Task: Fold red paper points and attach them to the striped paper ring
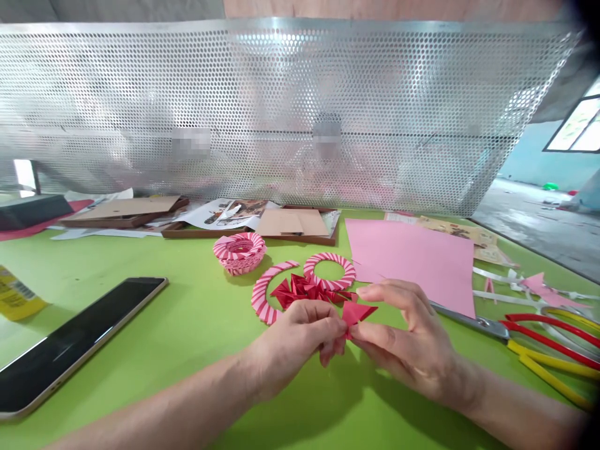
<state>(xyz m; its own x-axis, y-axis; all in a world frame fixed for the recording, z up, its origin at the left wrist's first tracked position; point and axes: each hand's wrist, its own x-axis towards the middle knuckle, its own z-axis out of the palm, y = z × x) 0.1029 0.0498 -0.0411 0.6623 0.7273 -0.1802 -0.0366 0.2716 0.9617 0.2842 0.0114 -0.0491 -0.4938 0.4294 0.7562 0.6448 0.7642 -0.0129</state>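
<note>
Between my two hands is a small folded red paper piece (356, 312), its pointed flap showing above the fingers. My left hand (304, 328) pinches its left side between thumb and fingers. At its lower edge the fingertips of my right hand (407, 337) press on it, with the index finger lifted above the flap. Just behind lies a pile of folded red paper pieces (304, 289). Around that pile are a striped pink paper ring (349, 269) and a curved striped strip (262, 294), partly hidden by my left hand. A striped pink paper basket (240, 253) stands farther back.
A phone (79, 344) lies at the left beside a yellow wrapper (19, 297). Pink paper sheets (417, 253) and scissors with red and yellow handles (525, 340) are at the right. Flat brown boxes (295, 225) line the back, before a perforated metal screen (262, 119).
</note>
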